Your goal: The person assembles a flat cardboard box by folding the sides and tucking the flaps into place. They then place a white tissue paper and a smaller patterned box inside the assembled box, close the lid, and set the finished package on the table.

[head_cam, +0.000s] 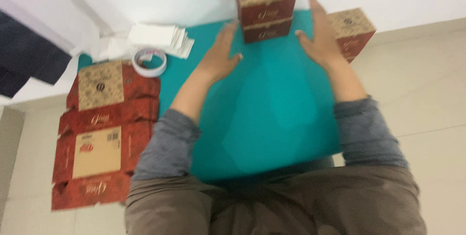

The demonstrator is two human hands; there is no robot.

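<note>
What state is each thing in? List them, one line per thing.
Stacked box: assembled, closed, upright at the far edge of the teal mat.
Second box: assembled, closed, on the floor beyond the right hand.
Flattened cartons: unfolded, lying flat left of the mat.
Tape roll: lying flat, untouched.
White paper stack: fanned loosely.
Left hand: open, empty, near the stacked box.
Right hand: open, empty.

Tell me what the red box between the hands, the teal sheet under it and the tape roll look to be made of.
Red box: printed cardboard, matte by the look; the flattened box of the same print shows a plain brown panel. Teal sheet: a smooth, flat mat, possibly plastic or card; blur leaves it open. Tape roll: a white ring with a reddish edge, probably paper or plastic tape.
</note>
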